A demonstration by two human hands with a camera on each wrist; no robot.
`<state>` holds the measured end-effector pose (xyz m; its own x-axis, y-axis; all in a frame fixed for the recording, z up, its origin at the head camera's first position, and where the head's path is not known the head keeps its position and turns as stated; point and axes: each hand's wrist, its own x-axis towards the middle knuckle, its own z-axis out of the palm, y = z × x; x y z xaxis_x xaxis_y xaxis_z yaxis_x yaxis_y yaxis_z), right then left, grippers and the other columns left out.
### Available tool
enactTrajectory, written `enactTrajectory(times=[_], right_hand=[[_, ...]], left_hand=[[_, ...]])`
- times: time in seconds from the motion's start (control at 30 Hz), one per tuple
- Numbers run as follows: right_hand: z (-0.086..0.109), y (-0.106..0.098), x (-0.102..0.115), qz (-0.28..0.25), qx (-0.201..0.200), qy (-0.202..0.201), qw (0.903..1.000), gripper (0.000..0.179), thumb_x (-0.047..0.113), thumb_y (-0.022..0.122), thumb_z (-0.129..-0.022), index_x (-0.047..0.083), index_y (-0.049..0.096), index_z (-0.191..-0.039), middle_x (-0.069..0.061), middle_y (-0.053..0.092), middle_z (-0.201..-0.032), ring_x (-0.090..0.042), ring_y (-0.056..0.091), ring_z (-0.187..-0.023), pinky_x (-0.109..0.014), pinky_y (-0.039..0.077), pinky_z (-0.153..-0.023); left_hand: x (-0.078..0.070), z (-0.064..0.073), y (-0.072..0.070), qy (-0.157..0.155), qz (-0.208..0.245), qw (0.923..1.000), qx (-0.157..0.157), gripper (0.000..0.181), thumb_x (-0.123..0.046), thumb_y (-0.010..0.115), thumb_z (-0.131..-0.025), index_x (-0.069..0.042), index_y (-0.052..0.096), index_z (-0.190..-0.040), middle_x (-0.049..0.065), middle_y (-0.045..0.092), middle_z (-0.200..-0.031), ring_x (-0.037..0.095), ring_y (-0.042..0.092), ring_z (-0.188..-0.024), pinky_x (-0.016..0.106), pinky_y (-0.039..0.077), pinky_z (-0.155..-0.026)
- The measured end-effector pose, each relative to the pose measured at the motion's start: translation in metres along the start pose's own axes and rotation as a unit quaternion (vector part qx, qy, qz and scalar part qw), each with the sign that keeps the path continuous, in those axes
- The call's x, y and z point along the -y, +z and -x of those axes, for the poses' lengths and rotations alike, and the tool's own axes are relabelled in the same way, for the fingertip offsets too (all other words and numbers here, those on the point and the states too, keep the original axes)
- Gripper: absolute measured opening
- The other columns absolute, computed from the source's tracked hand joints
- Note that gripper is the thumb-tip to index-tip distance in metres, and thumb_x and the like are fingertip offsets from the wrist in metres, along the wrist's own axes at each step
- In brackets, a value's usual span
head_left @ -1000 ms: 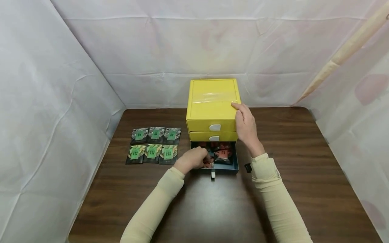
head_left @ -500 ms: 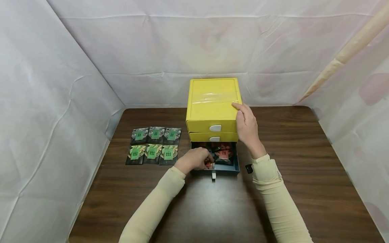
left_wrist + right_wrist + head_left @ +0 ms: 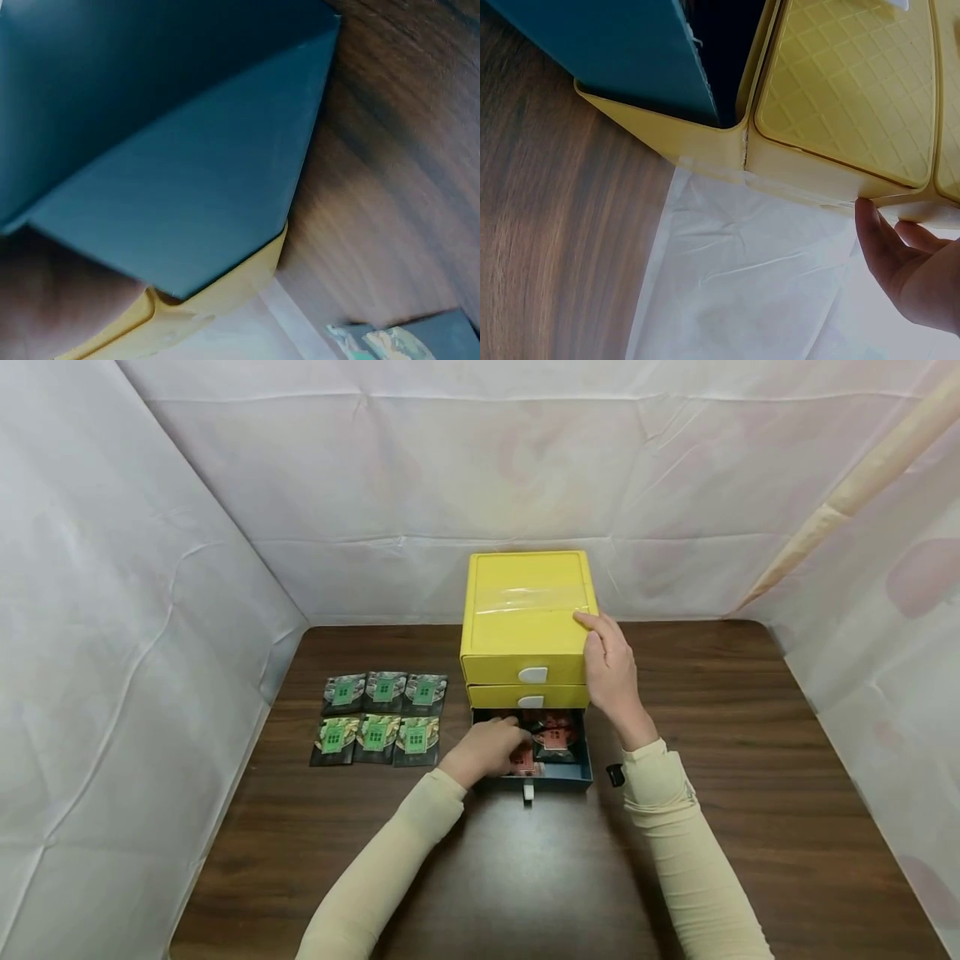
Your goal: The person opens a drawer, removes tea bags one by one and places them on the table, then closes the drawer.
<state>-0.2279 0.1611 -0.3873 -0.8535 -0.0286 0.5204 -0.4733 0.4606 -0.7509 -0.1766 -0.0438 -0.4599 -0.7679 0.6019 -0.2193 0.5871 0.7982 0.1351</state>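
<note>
A yellow drawer cabinet (image 3: 531,610) with white pull tabs stands at the back of the table. Its bottom drawer (image 3: 573,781), dark blue-green, is pulled out. Inside lie a dark packet with a red label (image 3: 555,741) and, nearer the front, another red-labelled packet (image 3: 522,762). My left hand (image 3: 487,747) reaches over the drawer's left wall, its fingertips among the packets; I cannot tell whether they pinch one. My right hand (image 3: 611,672) rests against the cabinet's right side, a finger on the top edge. In the right wrist view its fingers (image 3: 877,240) touch the yellow side.
To the left, several dark packets with green labels (image 3: 373,739) lie in two rows. A small black object (image 3: 615,774) sits on the table by the right sleeve. White fabric walls (image 3: 420,485) enclose the brown wooden table (image 3: 720,760) at the back and sides.
My left hand has shifted slightly right and back within the drawer, and more of the front red-labelled packet shows. The right hand stays on the cabinet.
</note>
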Motion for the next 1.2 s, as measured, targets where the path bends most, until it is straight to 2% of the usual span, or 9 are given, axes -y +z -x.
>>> enactTrajectory(times=[0.27,0.43,0.5,0.6,0.7,0.8,0.9,1.03,1.2], right_hand=[[0.001,0.0,0.002,-0.003,0.0,0.011,0.9999,0.044,0.029,0.033,-0.103,0.012,0.061,-0.133,-0.008,0.043,-0.147,-0.025,0.041,-0.133,-0.055,0.038,-0.098],[0.001,0.001,0.002,-0.004,0.0,0.01,0.9999,0.046,0.031,0.032,-0.103,0.012,0.061,-0.133,-0.007,0.043,-0.147,-0.021,0.039,-0.134,-0.053,0.038,-0.098],[0.001,0.001,0.002,-0.004,-0.001,0.006,1.0,0.046,0.032,0.032,-0.104,0.011,0.061,-0.132,-0.008,0.044,-0.147,-0.021,0.039,-0.134,-0.053,0.038,-0.099],[0.0,0.002,0.002,-0.005,-0.001,0.001,1.0,0.046,0.031,0.032,-0.104,0.011,0.061,-0.132,-0.008,0.044,-0.146,-0.022,0.04,-0.133,-0.053,0.039,-0.098],[0.0,0.003,0.002,-0.003,-0.002,0.002,1.0,0.045,0.031,0.032,-0.103,0.011,0.062,-0.132,-0.008,0.045,-0.146,-0.022,0.041,-0.133,-0.053,0.038,-0.099],[0.0,0.003,0.001,-0.001,-0.003,0.004,1.0,0.045,0.031,0.033,-0.103,0.012,0.062,-0.131,-0.007,0.045,-0.146,-0.021,0.041,-0.132,-0.053,0.038,-0.1],[0.001,0.004,0.0,0.0,-0.005,0.005,1.0,0.045,0.031,0.033,-0.103,0.012,0.062,-0.131,-0.007,0.046,-0.146,-0.021,0.042,-0.132,-0.053,0.038,-0.1],[0.001,0.003,-0.001,0.0,-0.009,0.004,1.0,0.045,0.032,0.033,-0.103,0.013,0.062,-0.131,-0.007,0.046,-0.145,-0.023,0.044,-0.13,-0.054,0.039,-0.098],[-0.001,0.002,0.0,-0.002,-0.011,0.0,0.9999,0.045,0.032,0.033,-0.103,0.013,0.063,-0.131,-0.006,0.046,-0.145,-0.024,0.045,-0.128,-0.053,0.039,-0.097]], left_hand=[[-0.001,-0.006,0.003,-0.01,0.007,0.9999,-0.003,0.055,-0.04,0.08,-0.08,-0.02,0.059,-0.127,0.001,0.064,-0.106,0.021,0.06,-0.098,0.037,0.052,-0.079],[0.001,-0.004,0.003,0.015,0.031,0.9994,-0.006,0.011,-0.023,0.076,-0.086,-0.021,0.066,-0.087,-0.008,0.057,-0.075,0.011,0.052,-0.071,0.028,0.043,-0.064],[0.003,-0.003,0.003,0.023,0.056,0.9981,-0.012,0.026,-0.011,0.071,-0.087,-0.02,0.056,-0.069,-0.008,0.044,-0.064,0.009,0.04,-0.06,0.026,0.033,-0.057],[0.007,-0.001,0.001,0.033,0.096,0.9947,-0.018,0.034,0.002,0.061,-0.087,-0.018,0.048,-0.063,-0.005,0.031,-0.064,0.01,0.027,-0.057,0.026,0.024,-0.054],[0.012,0.005,-0.003,0.043,0.129,0.9903,-0.025,0.03,0.006,0.055,-0.088,-0.015,0.059,-0.067,-0.004,0.039,-0.066,0.009,0.032,-0.058,0.024,0.027,-0.054],[0.015,0.014,-0.008,0.038,0.154,0.9868,-0.033,0.03,0.005,0.052,-0.091,-0.013,0.076,-0.093,-0.002,0.058,-0.084,0.01,0.054,-0.076,0.021,0.045,-0.067],[0.016,0.026,-0.012,0.017,0.182,0.9816,-0.057,0.033,0.003,0.05,-0.094,-0.008,0.072,-0.115,0.002,0.062,-0.102,0.015,0.058,-0.097,0.026,0.05,-0.082],[0.019,0.044,-0.016,-0.019,0.222,0.9687,-0.109,0.03,-0.002,0.055,-0.095,-0.005,0.067,-0.123,0.002,0.056,-0.101,0.012,0.053,-0.088,0.026,0.047,-0.075],[0.024,0.065,-0.017,-0.075,0.271,0.9398,-0.195,0.033,-0.013,0.064,-0.094,-0.007,0.065,-0.127,0.0,0.059,-0.101,0.01,0.049,-0.063,0.025,0.043,-0.056]])
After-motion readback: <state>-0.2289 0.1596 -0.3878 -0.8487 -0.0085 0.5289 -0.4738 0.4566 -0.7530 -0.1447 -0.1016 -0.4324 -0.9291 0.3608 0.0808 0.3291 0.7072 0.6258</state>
